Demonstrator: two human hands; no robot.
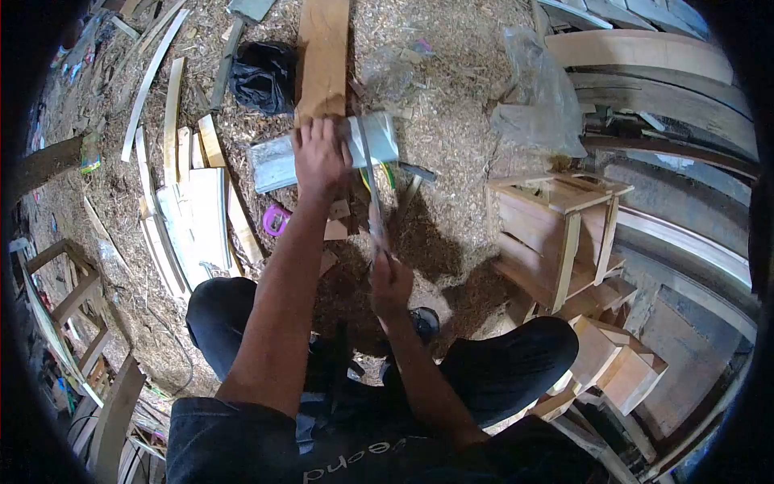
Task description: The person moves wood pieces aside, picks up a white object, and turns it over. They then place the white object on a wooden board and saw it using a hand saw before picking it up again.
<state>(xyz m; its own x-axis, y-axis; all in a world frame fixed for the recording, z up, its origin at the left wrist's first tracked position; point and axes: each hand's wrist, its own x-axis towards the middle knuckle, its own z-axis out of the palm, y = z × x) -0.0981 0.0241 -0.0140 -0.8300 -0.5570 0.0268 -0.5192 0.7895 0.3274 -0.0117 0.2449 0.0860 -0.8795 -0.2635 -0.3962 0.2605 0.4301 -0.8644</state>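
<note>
Your left hand point(321, 160) lies open, palm down, on the pale board point(274, 164) at upper centre of the frame, its fingers reaching the far edge. Your right hand point(391, 284), nearer the centre, is closed around the near end of a long, narrow saw point(370, 165). The blade is blurred and crosses the board just beside your left thumb, so this looks like a cutting stroke. It calls for firm pressure from the left hand, fingers clear of the blade, and a straight line from the right; I cannot tell how deep any cut is.

Beyond your left hand, a brown plank point(324, 52) runs to the top edge. Just right of the blade lies what looks like a hammer point(417, 173); to the left sits a pink tape measure point(276, 219). Farther out are a black plastic bag point(264, 77) at upper left, white panels point(197, 222) at left, clear plastic sheeting point(538, 101) at upper right and a wooden frame point(569, 242) at right, on shaving-strewn ground point(455, 133).
</note>
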